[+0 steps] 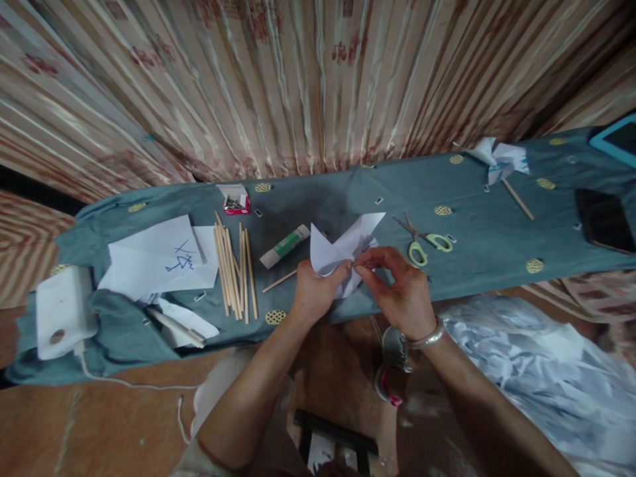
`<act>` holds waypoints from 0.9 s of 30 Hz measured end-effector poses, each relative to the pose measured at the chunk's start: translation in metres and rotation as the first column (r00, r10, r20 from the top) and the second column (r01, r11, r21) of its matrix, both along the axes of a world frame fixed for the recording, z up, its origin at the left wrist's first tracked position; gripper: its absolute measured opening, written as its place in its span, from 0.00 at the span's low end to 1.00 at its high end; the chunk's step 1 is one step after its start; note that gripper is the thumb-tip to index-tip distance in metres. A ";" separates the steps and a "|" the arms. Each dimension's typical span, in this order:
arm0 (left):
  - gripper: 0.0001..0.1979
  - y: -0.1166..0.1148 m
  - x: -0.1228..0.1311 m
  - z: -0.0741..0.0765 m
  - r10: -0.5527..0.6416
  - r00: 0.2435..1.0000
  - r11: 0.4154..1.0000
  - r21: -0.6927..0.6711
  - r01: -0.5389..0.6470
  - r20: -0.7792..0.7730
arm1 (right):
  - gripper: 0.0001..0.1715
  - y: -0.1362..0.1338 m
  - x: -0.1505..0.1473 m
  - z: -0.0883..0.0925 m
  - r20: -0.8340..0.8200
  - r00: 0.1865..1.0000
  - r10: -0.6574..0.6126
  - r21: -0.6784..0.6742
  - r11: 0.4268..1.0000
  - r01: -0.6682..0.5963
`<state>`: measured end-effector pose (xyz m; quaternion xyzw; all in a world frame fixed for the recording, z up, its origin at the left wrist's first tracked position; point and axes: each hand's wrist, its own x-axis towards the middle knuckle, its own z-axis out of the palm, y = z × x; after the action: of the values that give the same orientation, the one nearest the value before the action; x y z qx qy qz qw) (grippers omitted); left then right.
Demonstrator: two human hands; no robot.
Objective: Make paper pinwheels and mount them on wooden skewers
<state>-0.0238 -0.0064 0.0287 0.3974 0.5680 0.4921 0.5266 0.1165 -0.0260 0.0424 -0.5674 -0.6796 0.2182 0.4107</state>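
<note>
A white paper pinwheel with folded, pointed blades is between my two hands, over the front part of the table. My left hand grips its lower left side, the thumb pressed on the paper. Fingertips of my right hand pinch together at the pinwheel's middle; what lies in the pinch is too small to make out. A thin wooden stick lies just left of my left hand. Close by are a green and white glue stick and scissors with pale green handles.
Several wooden sticks lie left, beside paper sheets and a small red box of metal pins. A finished pinwheel on a stick and a dark phone lie right. A white device with a cable sits at the left end.
</note>
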 end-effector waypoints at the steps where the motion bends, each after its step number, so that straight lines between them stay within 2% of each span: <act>1: 0.08 0.000 0.000 0.000 -0.005 1.000 1.000 0.001 0.005 0.002 | 0.02 0.000 0.000 0.000 -0.003 1.000 0.002 -0.009 1.000 -0.002; 14: 0.12 0.001 -0.004 -0.002 -0.080 0.995 0.997 -0.009 0.080 -0.053 | 0.02 0.000 0.004 0.002 -0.036 0.999 0.029 -0.092 0.995 -0.032; 27: 0.14 0.001 -0.007 -0.005 -0.150 0.986 0.988 0.036 0.153 -0.066 | 0.04 0.001 0.006 0.001 -0.127 0.992 0.028 -0.166 0.985 -0.049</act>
<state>-0.0311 -0.0054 0.0235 0.4654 0.5422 0.4496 0.5361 0.1227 -0.0247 0.0433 -0.5724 -0.6426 0.3176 0.3981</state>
